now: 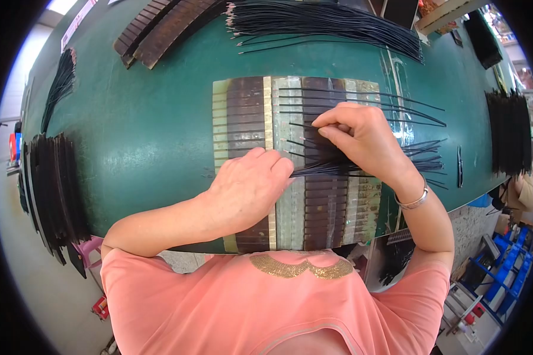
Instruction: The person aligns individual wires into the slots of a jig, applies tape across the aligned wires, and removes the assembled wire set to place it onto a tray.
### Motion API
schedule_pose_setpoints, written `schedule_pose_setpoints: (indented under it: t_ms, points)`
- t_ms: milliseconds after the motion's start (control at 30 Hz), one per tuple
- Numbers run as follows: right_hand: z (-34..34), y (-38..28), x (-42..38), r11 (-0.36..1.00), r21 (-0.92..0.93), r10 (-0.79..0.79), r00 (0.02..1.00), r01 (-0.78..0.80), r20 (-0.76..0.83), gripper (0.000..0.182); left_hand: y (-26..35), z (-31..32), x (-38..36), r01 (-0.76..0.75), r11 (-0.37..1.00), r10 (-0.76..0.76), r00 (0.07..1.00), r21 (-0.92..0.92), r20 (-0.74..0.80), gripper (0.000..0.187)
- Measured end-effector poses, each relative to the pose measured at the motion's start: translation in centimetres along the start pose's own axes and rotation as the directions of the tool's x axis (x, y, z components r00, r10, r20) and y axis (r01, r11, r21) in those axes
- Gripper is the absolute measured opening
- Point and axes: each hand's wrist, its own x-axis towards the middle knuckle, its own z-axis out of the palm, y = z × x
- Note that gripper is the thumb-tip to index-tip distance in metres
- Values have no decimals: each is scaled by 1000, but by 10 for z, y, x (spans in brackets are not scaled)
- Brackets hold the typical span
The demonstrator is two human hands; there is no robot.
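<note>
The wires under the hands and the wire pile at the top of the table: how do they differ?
The wires under the hands lie spaced out, one per row, across a striped fixture; the top pile is a dense loose bundle on the green table. The right hand pinches a bunch of the near ones and the left hand presses beside them; no hand touches the pile. Both are thin and black.

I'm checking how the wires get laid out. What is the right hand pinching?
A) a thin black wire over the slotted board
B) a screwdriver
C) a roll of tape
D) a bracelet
A: the right hand pinches a thin black wire above the slotted board.
</note>
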Motion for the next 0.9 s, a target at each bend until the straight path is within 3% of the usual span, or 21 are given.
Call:
schedule_pose_setpoints:
  t_ms: [167,367,467,800,867,900]
  points:
    - [14,4,11,991,-91,-105,994,102,-33,10,-5,-8,0,22,998,-23,999,52,24,21]
    - [16,7,12,975,-147,-172,984,166,-33,11,-13,-9,8,-63,985,84,988,162,-128,19]
    - [3,13,1,940,-266,-230,972,213,-37,15,-17,-10,10,-61,981,74,995,185,-67,16]
    - [-38,37,-44,617,-734,-416,910,284,2,25,-15,-10,7,-96,975,120,987,201,-111,14]
    - [-39,34,-47,739,-621,-376,925,260,-60,25,-7,-9,3,-155,966,191,967,206,-168,16]
    - [-37,33,-51,798,-554,-343,935,237,-95,25,-1,-9,0,-140,974,159,983,181,-93,16]
